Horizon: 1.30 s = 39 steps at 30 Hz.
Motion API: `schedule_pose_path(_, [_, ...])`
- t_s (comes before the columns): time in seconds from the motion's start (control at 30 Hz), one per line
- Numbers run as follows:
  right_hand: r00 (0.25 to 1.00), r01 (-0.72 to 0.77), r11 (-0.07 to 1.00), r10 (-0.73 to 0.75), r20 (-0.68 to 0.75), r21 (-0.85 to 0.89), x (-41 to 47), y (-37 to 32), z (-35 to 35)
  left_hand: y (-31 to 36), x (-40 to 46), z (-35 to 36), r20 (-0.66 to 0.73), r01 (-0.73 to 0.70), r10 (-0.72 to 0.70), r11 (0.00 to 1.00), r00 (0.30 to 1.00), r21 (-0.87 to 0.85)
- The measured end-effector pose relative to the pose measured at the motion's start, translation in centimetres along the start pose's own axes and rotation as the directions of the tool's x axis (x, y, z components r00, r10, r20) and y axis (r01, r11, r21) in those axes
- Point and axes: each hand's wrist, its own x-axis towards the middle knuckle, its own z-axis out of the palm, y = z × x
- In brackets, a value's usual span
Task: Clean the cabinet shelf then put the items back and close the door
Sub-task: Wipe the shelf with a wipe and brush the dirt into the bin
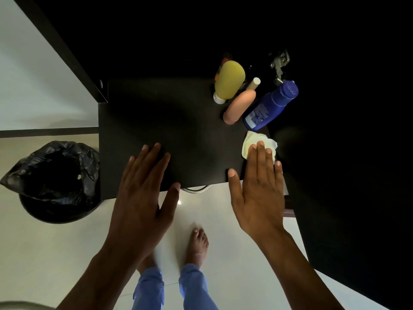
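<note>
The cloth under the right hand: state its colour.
Pale yellow-white cloth, head view.

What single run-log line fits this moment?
right hand: flat on white cloth | left hand: open | bottles: on shelf

Cloth (259, 143) half under fingers; cabinet interior (178, 30) lost in darkness

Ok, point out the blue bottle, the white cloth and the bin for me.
blue bottle (269, 106): head view, on the middle of its body.
white cloth (251, 139): head view, on the bare part beyond the right hand's fingers.
bin (31, 209): head view, on its rim below the black bag.
</note>
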Motion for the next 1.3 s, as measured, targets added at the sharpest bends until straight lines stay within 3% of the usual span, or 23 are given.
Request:
schedule_pose_path(0.17, [0.999,0.029,0.999,-0.030,0.017,0.029,0.8,-1.6,0.1,-0.2,0.3,0.0,-0.014,-0.001,0.001,1.000,1.000,-0.005])
schedule_pose_path(0.33, [0.967,0.240,0.969,-0.244,0.071,0.064,0.2,-3.2,-0.2,-0.2,0.5,0.0,-0.025,-0.010,0.010,1.000,1.000,0.014])
schedule_pose_path(0.47, [0.894,0.429,0.901,-0.434,0.115,0.061,-1.2,-5.9,0.1,-0.2,0.7,0.1,-0.046,0.009,-0.009,1.000,0.999,-0.003])
schedule_pose_path(0.57, [0.855,0.490,0.868,-0.497,0.150,0.087,-2.2,-7.1,0.2,-0.8,0.6,-0.5,-0.063,0.050,-0.049,0.999,0.997,0.015])
schedule_pose_path(0.67, [0.886,0.438,0.897,-0.442,0.139,0.056,-1.7,-5.7,-0.2,-1.7,0.2,-1.9,-0.129,0.103,-0.099,0.994,0.987,0.027])
schedule_pose_path(0.8, [0.986,0.147,0.989,-0.144,0.085,-0.029,-1.0,-1.6,-0.5,-3.2,-0.5,-3.4,-0.184,0.267,-0.275,0.961,0.944,-0.068])
schedule_pose_path(0.9, [0.999,0.022,1.000,-0.022,0.032,-0.002,-1.4,-0.2,-0.1,-3.9,-0.9,-3.8,-0.192,0.375,-0.442,0.876,0.876,-0.304])
schedule_pose_path(0.97, [1.000,0.014,0.998,-0.015,0.019,0.053,-2.1,-1.3,0.1,-3.2,-0.9,-3.8,-0.188,0.389,-0.494,0.824,0.849,-0.411])
schedule_pose_path(1.07, [0.973,0.216,0.974,-0.220,0.061,0.069,-4.1,-4.9,0.2,-2.9,-0.9,-3.5,-0.118,0.414,-0.574,0.703,0.810,-0.578])
schedule_pose_path(1.17, [0.868,0.453,0.873,-0.478,0.133,0.183,-6.2,-9.1,0.5,-4.1,-0.7,-4.1,0.044,0.370,-0.661,0.363,0.749,-0.855])
schedule_pose_path(1.2, [0.827,0.514,0.832,-0.545,0.137,0.207,-6.6,-10.4,0.8,-4.6,-0.7,-4.4,0.077,0.365,-0.664,0.307,0.744,-0.879])
schedule_pose_path(1.3, [0.758,0.618,0.771,-0.637,0.145,0.154,-5.9,-12.9,1.5,-5.3,-0.9,-4.8,0.124,0.372,-0.640,0.268,0.759,-0.889])
